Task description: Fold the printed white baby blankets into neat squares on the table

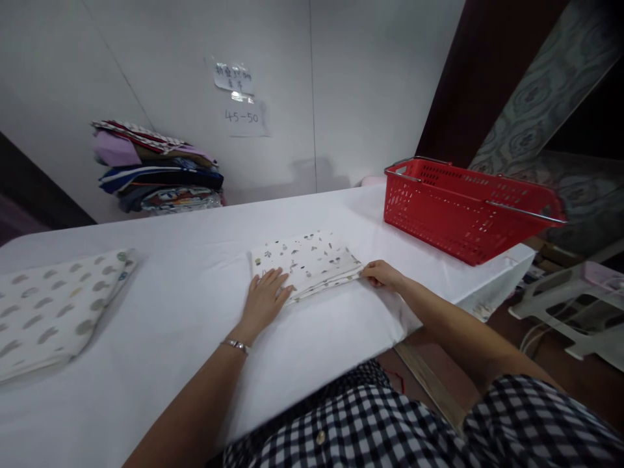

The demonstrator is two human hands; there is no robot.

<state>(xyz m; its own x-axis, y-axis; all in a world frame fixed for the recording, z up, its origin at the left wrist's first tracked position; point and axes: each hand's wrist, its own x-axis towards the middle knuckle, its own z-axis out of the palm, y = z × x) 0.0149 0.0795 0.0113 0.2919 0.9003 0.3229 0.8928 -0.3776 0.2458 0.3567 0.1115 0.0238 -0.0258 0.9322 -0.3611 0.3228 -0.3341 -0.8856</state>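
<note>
A folded white cloth with small dark prints (312,257) lies on the white table (195,286) in front of me. My left hand (266,296) rests flat on its near left corner, fingers stretched out. My right hand (380,273) pinches the cloth's near right corner, fingers closed on the folded edge. A thin bracelet sits on my left wrist.
A red plastic basket (463,208) with metal handles stands at the table's right end. A folded spotted fabric (53,305) lies at the left. A stack of folded colourful cloths (158,169) sits at the back against the wall. A pale plastic stool (570,305) is on the floor at right.
</note>
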